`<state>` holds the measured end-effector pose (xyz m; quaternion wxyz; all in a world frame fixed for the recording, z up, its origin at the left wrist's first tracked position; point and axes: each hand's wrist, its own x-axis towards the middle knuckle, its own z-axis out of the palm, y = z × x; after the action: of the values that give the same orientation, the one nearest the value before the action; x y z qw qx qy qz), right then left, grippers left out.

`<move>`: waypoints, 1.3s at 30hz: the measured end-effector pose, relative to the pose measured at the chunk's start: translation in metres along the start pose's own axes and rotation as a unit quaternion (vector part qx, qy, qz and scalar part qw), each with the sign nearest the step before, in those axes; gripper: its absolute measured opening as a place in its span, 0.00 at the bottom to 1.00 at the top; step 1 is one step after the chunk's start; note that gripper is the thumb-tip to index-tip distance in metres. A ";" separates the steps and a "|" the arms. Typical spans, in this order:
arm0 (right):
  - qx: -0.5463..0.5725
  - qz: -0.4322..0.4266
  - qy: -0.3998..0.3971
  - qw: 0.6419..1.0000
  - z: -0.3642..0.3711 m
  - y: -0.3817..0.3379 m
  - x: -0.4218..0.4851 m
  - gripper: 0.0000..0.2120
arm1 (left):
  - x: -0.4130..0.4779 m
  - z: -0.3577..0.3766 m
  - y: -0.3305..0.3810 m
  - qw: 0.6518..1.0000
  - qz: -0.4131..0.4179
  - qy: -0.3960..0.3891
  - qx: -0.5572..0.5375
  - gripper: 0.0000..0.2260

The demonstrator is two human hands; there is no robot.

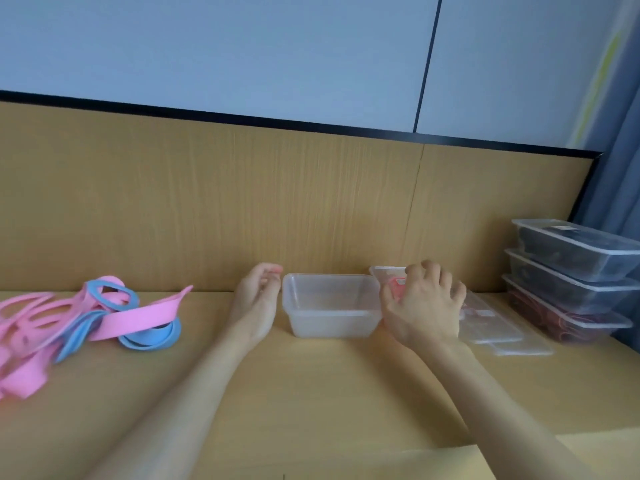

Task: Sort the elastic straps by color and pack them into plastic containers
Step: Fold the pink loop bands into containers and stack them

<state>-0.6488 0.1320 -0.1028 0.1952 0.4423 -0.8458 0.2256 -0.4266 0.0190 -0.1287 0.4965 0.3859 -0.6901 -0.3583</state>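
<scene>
A tangled heap of pink straps (41, 327) and blue straps (152, 336) lies on the wooden table at the left. An empty clear plastic container (329, 306) stands in the middle near the back panel. My left hand (258, 299) is open at the container's left wall, fingers relaxed, holding nothing. My right hand (424, 303) hovers at the container's right end with fingers spread and curled downward, in front of a clear lid (388, 273) with a red label. Whether it touches the lid is unclear.
Flat clear lids (502, 327) lie on the table right of my right hand. Three lidded containers (571, 271) with dark and reddish contents are stacked at the far right by a blue curtain. A wooden back panel (242, 202) rises behind the table.
</scene>
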 end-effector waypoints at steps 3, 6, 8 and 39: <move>0.077 -0.083 0.033 0.993 -0.004 -0.034 -0.012 0.18 | -0.017 -0.016 0.000 1.000 0.011 0.016 0.023 0.09; 0.155 -0.172 0.043 0.972 -0.010 -0.068 -0.027 0.15 | -0.033 -0.029 -0.003 0.996 0.030 0.004 0.087 0.12; 0.204 -0.243 0.031 0.948 -0.013 -0.093 -0.039 0.13 | -0.042 -0.042 -0.007 0.988 0.055 0.013 0.142 0.12; 0.451 -0.155 -0.367 0.799 0.078 -0.263 -0.038 0.11 | -0.102 -0.320 -0.025 0.912 -0.213 0.117 0.331 0.18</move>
<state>-0.4193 -0.0198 -0.1320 -0.3186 0.6551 -0.5772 0.3690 -0.0931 0.0633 -0.1119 0.3291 0.7052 -0.6077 -0.1586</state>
